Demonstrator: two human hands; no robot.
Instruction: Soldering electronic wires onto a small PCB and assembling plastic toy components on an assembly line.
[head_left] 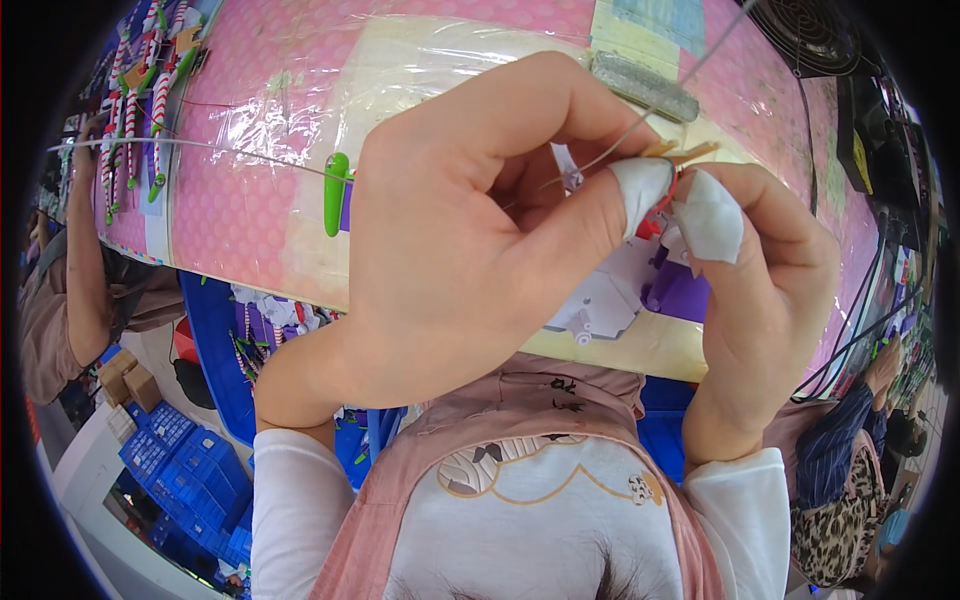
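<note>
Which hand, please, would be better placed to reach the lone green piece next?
Probably the left hand: in this view the green piece lies just left of it, whereas the right hand is farther away, beyond the left one.

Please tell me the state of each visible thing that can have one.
Left hand: curled, thumb wrapped in white.
Right hand: curled, thumb wrapped too.
Thin red strand: curved, between the thumbs.
White plastic shell: partly covered.
Green-and-purple piece: partly hidden.
Blue bin: open, holding parts.
Blue crates: stacked.
Fan: cannot tell if running.
</note>
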